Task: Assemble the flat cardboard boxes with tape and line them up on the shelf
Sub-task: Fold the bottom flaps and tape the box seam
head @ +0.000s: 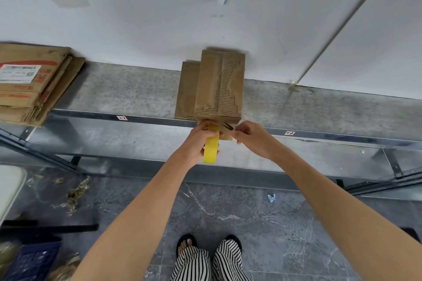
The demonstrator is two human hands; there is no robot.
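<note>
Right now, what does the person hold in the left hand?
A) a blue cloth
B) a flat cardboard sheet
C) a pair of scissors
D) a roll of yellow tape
D: the left hand grips the roll of yellow tape, held at the near end of the box that lies on the shelf.
</note>
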